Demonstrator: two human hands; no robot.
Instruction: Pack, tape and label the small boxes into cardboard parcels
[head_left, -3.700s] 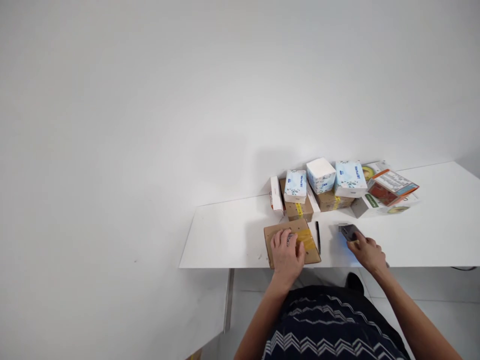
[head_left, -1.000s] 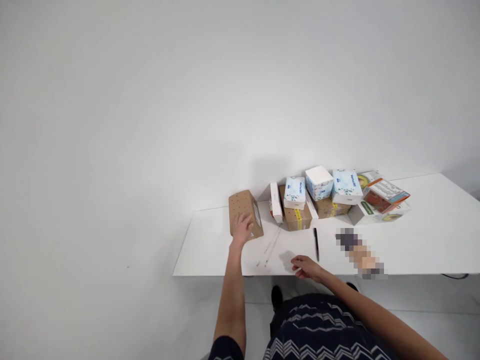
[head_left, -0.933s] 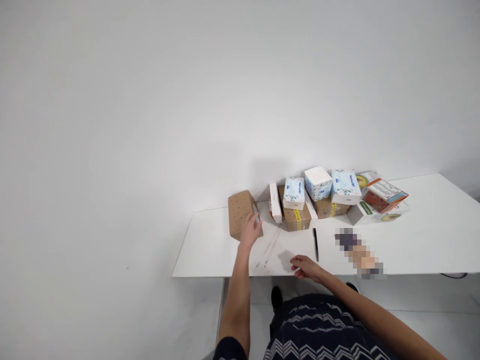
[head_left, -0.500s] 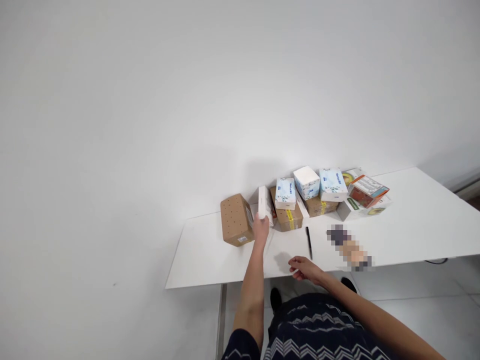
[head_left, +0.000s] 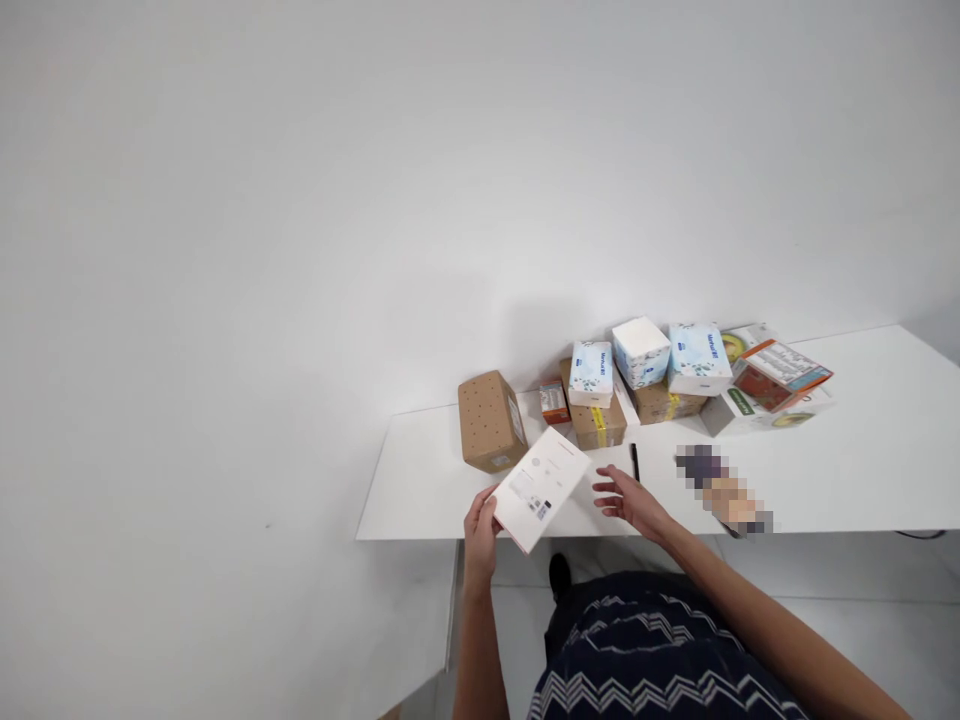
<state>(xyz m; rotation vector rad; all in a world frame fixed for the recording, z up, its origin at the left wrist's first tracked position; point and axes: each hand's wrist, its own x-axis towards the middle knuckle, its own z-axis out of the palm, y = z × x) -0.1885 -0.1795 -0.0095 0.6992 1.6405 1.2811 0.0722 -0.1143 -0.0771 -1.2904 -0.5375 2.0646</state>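
— White is the flat box (head_left: 541,487) in the left hand (head_left: 480,522), yes? How does the hand hold it?

— Yes. The left forearm comes up from the bottom of the view, and the left hand is closed on the near left corner of the flat box, thumb on top. The box is tilted, and it is over the near edge of the surface (head_left: 435,480), a little left of the middle. The right hand (head_left: 634,500) is just beside it, fingers apart and loose, palm down, holding nothing, low over the near edge.

— How does the flat box look?

— Thin and rectangular, with small printed text and a small dark code mark on the white face, and a thin reddish line along its lower edge.

— And what else can you count?

— One brown box with dots (head_left: 491,421) stands near the far left part of the surface. Along the far edge is a group: three tissue packs (head_left: 591,373) in white and blue, lying on two brown cartons (head_left: 596,425) with yellow tape, one small orange box (head_left: 555,401), and at the right some colourful printed cartons (head_left: 780,375); how many of those I cannot tell. One black pen (head_left: 634,461) lies in front of the group. One blurred object (head_left: 724,492) lies toward the near right edge.
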